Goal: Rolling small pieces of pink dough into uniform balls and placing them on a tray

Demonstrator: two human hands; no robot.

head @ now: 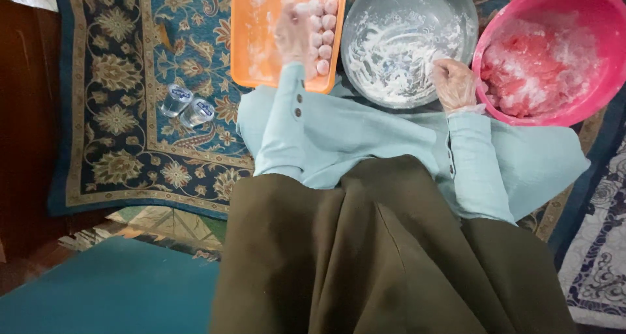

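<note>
The left hand (293, 34) hangs over the orange tray (261, 47), blurred and dusted white; whether its fingers pinch a ball or are loose, I cannot tell. Just at its 3 o'clock, pale pink dough balls (323, 31) sit in a tight column along the tray's right edge, some behind the hand. The right hand (453, 83), in a thin clear glove, rests curled, fingers drawn together with nothing visibly clamped, on the rim between the grey metal bowl of white flour (407, 41) at its 10 o'clock and the pink bowl (587, 21) at its 2 o'clock. That pink bowl holds a large heap of floured pink mixture (535, 67). Judging by this, only one column of balls is shaped, most of the tray is bare, and much mixture remains. Two small clear cups (186, 104) lie on the patterned rug (117, 80), at the tray's 8 o'clock
</note>
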